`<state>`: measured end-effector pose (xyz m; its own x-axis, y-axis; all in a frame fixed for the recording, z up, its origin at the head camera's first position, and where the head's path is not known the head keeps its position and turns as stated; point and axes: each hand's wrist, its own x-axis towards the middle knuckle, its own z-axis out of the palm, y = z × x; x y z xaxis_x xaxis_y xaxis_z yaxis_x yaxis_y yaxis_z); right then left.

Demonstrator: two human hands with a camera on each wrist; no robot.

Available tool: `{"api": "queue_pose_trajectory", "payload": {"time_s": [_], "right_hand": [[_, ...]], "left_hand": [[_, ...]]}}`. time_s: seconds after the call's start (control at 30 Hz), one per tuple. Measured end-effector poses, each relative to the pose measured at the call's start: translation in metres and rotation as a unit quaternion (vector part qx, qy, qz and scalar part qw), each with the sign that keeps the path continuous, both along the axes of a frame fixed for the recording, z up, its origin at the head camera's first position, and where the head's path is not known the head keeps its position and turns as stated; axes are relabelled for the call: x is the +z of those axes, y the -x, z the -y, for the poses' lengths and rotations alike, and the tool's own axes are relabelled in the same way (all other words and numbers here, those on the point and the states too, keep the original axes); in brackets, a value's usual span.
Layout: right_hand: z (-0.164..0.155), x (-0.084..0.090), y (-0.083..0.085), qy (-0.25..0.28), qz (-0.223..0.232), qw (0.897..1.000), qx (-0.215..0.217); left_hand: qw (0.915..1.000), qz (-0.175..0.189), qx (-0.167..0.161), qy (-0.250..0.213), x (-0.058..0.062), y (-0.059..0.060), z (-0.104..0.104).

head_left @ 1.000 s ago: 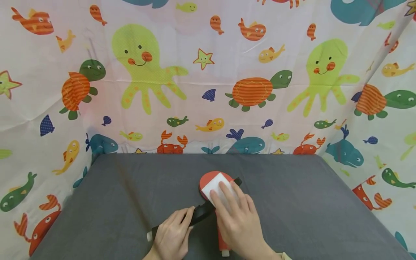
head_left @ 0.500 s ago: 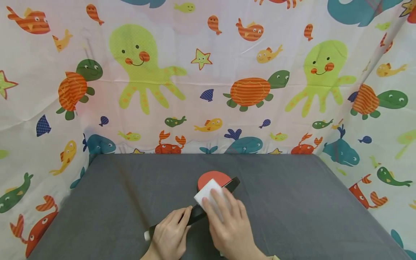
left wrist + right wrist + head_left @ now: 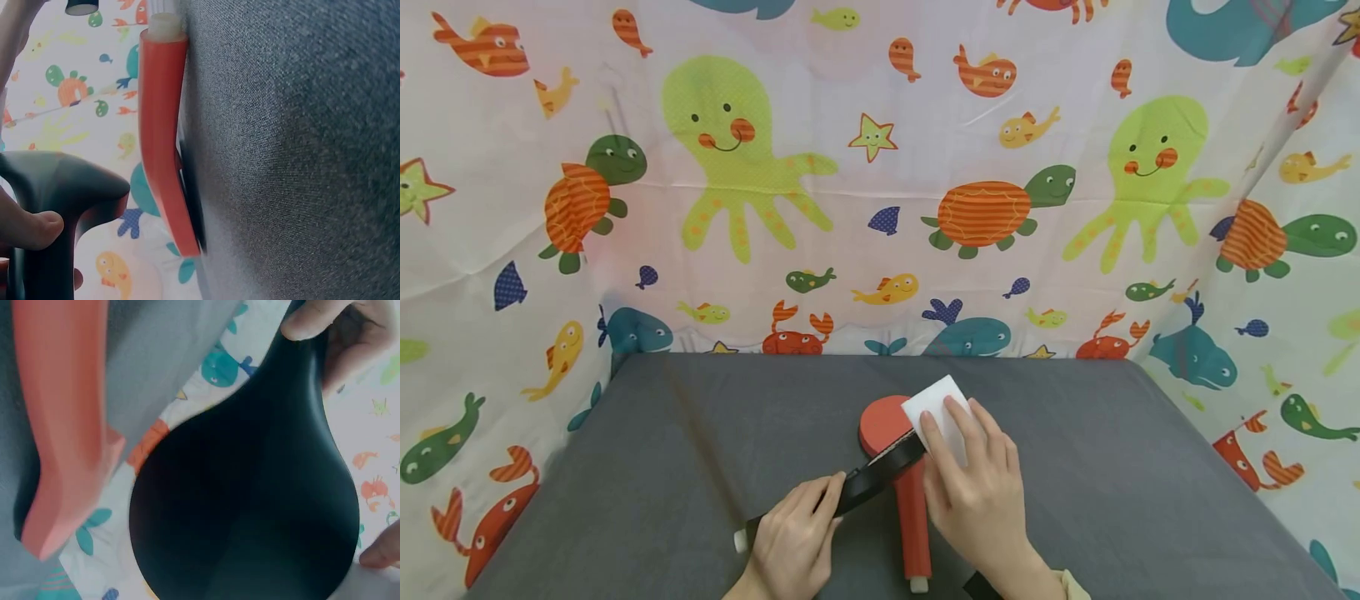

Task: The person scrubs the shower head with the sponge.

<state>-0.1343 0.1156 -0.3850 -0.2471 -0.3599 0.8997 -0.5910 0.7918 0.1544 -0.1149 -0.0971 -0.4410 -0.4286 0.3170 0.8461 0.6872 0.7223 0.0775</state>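
A black handheld shower head (image 3: 874, 482) is held aloft at a slant, its handle gripped by my left hand (image 3: 793, 533). Its smooth rounded back (image 3: 244, 487) fills the middle of the right wrist view, and the handle narrows upward to the left thumb. Between the fingers of my right hand (image 3: 977, 487), a white square sponge (image 3: 934, 408) meets the far end of the black head, covering part of it. Below lies a red shower head (image 3: 913, 521) with a pale handle end, seen side-on in the left wrist view (image 3: 162, 125).
Grey cloth (image 3: 1112, 483) covers the table. A white curtain (image 3: 850, 75) printed with sea animals stands behind it and along both sides. A small dark object (image 3: 981, 586) shows beside the right wrist at the bottom edge.
My right hand with the sponge first slid left and nearer, then moved right and away to the far end of the black shower head. The left hand keeps its hold; the red one lies still.
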Motion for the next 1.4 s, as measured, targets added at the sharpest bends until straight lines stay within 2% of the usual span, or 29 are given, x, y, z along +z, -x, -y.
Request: {"api": "queue_pose_trajectory", "payload": {"time_s": [0.13,0.23,0.33,0.37,0.47,0.57,0.63,0.7,0.77,0.87,0.93,1.0,1.03,1.07,1.13,1.17,1.2,1.23,1.3,1.37,1.4], "right_hand": [[0.010,-0.014,-0.008,-0.021,-0.013,1.000,0.017],[0.023,-0.025,-0.015,-0.063,-0.066,0.995,0.036],[0.026,-0.025,-0.015,-0.078,-0.108,0.990,0.053],[0.024,-0.022,-0.014,-0.075,-0.109,0.990,0.055],[0.013,-0.012,-0.006,-0.042,-0.080,0.994,0.062],[-0.003,-0.003,0.005,0.009,-0.024,0.998,0.062],[-0.015,0.002,0.013,0.052,0.023,0.996,0.069],[-0.026,0.004,0.019,0.100,0.095,0.987,0.077],[-0.035,0.005,0.024,0.147,0.166,0.971,0.089],[-0.043,0.004,0.026,0.215,0.261,0.935,0.105],[-0.043,0.003,0.024,0.267,0.312,0.904,0.116],[-0.041,0.002,0.020,0.323,0.357,0.867,0.132],[-0.038,0.002,0.019,0.350,0.378,0.846,0.140],[-0.036,0.001,0.017,0.377,0.396,0.823,0.152],[-0.029,-0.002,0.015,0.421,0.425,0.779,0.187],[-0.027,-0.003,0.014,0.435,0.439,0.758,0.210],[-0.024,-0.005,0.013,0.447,0.450,0.736,0.236],[-0.021,-0.007,0.012,0.455,0.458,0.718,0.262],[-0.016,-0.010,0.009,0.471,0.463,0.674,0.330],[-0.011,-0.011,0.005,0.481,0.462,0.633,0.392],[-0.008,-0.011,0.003,0.486,0.459,0.613,0.421]], "left_hand": [[0.9999,-0.014,-0.004,0.009,-0.002,0.002,0.000],[0.9994,-0.033,-0.002,0.015,-0.004,0.003,-0.001],[0.9989,-0.046,0.000,0.010,-0.004,0.003,-0.002],[0.9989,-0.047,0.000,0.006,-0.004,0.003,-0.002],[0.9994,-0.033,-0.001,-0.005,-0.003,0.002,-0.002],[0.9997,-0.019,-0.008,-0.011,-0.002,0.002,-0.001],[0.9996,-0.016,-0.017,-0.013,-0.001,0.001,-0.001],[0.9991,-0.022,-0.027,-0.022,0.000,0.002,-0.001],[0.9981,-0.017,-0.044,-0.040,0.001,0.001,-0.001],[0.9913,0.016,-0.095,-0.090,0.002,-0.001,-0.001],[0.9787,0.054,-0.146,-0.134,0.003,-0.001,-0.002],[0.9594,0.093,-0.198,-0.178,0.003,-0.001,-0.002],[0.9464,0.121,-0.223,-0.201,0.003,-0.001,-0.002],[0.9320,0.147,-0.246,-0.222,0.002,-0.001,-0.001],[0.8983,0.198,-0.293,-0.261,0.002,0.000,0.001],[0.8753,0.226,-0.324,-0.279,0.002,0.000,0.002],[0.8466,0.256,-0.359,-0.298,0.002,0.000,0.003],[0.8160,0.284,-0.393,-0.315,0.003,0.000,0.004],[0.7515,0.334,-0.459,-0.336,0.003,0.001,0.005],[0.6929,0.372,-0.514,-0.343,0.002,0.002,0.005],[0.6699,0.389,-0.531,-0.344,0.002,0.003,0.005]]}}
